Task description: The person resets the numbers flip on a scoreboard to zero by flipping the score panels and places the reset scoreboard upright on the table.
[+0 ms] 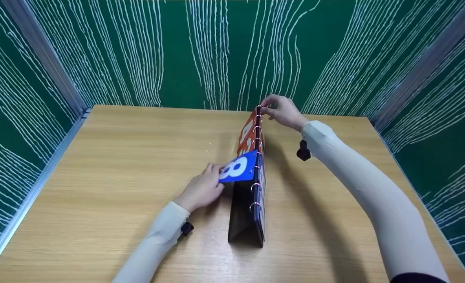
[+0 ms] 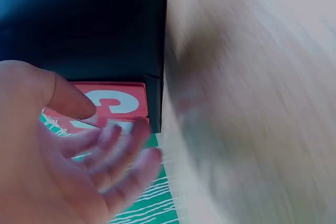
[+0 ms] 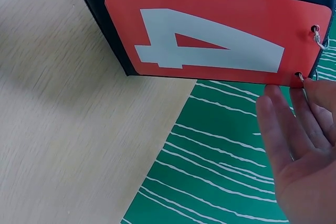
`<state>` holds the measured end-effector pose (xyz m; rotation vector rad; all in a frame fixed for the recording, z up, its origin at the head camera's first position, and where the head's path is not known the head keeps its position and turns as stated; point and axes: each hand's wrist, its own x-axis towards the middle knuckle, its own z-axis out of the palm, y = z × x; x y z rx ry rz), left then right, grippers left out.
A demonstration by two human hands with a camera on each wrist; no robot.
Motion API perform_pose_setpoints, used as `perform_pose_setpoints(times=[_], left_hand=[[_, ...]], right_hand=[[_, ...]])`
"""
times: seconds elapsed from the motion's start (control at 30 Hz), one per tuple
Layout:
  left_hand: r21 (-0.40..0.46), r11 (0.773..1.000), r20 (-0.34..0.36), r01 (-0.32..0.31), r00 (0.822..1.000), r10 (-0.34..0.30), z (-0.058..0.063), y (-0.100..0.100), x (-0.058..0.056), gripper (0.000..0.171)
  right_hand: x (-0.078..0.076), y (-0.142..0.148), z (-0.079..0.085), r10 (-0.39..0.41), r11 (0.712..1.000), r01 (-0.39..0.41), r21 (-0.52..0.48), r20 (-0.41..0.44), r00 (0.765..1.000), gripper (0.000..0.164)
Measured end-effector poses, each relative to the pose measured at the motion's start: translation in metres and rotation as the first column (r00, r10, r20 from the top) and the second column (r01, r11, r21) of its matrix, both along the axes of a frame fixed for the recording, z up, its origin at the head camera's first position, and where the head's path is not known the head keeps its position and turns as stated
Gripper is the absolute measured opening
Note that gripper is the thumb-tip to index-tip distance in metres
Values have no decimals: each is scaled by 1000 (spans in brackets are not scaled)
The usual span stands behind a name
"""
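A black tabletop flip scoreboard stands like a tent, its ridge running away from me, with metal rings along the top. My left hand holds the outer edge of a blue number card bearing a white 8, which sticks out to the left from the ridge. In the left wrist view, thumb and fingers curve in front of red cards. At the far top corner, my right hand pinches the scoreboard beside the last ring. Below that ring, a red card with a white 4 faces the right wrist view.
The scoreboard rests on a wooden table. Green walls with white wavy lines rise behind and on both sides, close beyond the table's far edge. Grey posts stand at the back corners.
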<state>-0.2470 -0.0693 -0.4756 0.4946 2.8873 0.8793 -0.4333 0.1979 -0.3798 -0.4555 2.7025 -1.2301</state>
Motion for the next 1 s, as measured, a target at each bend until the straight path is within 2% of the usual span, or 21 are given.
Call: perform_pose_setpoints(times=[0.1,0.2,0.27,0.4,0.6,0.77,0.83,0.93,1.0], left_hand=[[12,999,25,-50,998,50,0,-2,1,58],[29,997,25,-64,998,64,1,-5,2,58],[34,998,-8,-57,998,58,2,-8,3,57],[41,997,-122,-58,991,63,6,-14,6,49],[104,986,-227,-127,963,148,18,-25,15,40],[229,963,-294,-141,933,206,32,-30,21,34],[290,947,-320,-135,919,229,38,-29,24,34],[358,925,-331,-125,909,252,50,-24,30,37],[391,913,-330,-116,909,256,58,-19,34,43]], right_hand=[[-2,0,0,-4,1000,4,5,5,1000,19],[-2,1,0,-6,1000,6,7,10,1000,20],[-2,1,0,-4,1000,4,4,13,1000,20],[-2,0,0,-7,1000,7,4,18,1000,20],[-3,-1,1,-2,1000,2,9,10,1000,19],[-1,-1,3,4,1000,-4,10,-2,1000,19],[-1,-1,2,4,1000,-4,7,2,1000,19],[-2,-1,1,0,1000,0,-2,13,1000,19],[-2,0,0,-3,1000,3,-2,20,1000,18]])
